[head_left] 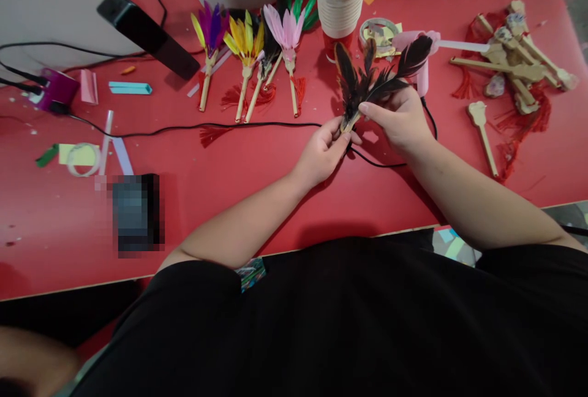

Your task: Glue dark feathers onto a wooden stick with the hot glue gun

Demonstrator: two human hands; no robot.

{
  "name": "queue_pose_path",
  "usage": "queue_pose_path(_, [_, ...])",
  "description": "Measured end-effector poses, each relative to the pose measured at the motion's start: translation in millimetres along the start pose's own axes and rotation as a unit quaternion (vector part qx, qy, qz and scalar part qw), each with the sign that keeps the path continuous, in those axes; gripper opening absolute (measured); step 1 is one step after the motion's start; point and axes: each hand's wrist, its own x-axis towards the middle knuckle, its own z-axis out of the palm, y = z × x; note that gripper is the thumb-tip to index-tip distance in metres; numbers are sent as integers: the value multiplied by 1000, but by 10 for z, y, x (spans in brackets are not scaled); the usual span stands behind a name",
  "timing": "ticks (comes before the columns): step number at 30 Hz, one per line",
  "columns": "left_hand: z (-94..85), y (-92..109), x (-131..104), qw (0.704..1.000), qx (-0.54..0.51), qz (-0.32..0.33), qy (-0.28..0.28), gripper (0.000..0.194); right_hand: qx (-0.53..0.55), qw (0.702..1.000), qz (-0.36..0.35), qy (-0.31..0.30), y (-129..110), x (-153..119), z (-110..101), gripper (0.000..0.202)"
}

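Above the red table, my left hand (325, 149) grips a wooden stick with dark brown and black feathers (351, 78) fanning from its head. My right hand (404, 118) pinches a long black feather (413, 59) at its base, thumb against the stick's head. The lower part of the stick is hidden by my fingers. Just behind my right hand lies a pink glue gun (408, 40) with a white glue stick in its back. To the left rest feathered sticks in purple and yellow (212, 35), yellow (245, 41) and pink (287, 29), with red tassels.
Stacked paper cups (340, 14) stand at the back beside a tape roll (380, 32). Bare wooden sticks (519, 63) with red tassels are heaped at right. A black cable (220, 125) crosses the table. A black power bank-like block (147, 35) and a blurred-out device (135, 213) are at left.
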Motion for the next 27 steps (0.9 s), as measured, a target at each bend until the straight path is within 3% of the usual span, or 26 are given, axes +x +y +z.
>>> queue_pose_path(12, [35,41,-21,1000,-17,-13,-3,25,-1,1000,1,17,-8,-7,10,72])
queue_pose_path(20, [29,44,-22,999,-27,-11,-14,25,73,997,-30,3,137,21,37,77])
queue_pose_path(27, [38,84,-20,998,-62,1,-7,16,102,994,-20,29,152,125,-92,81])
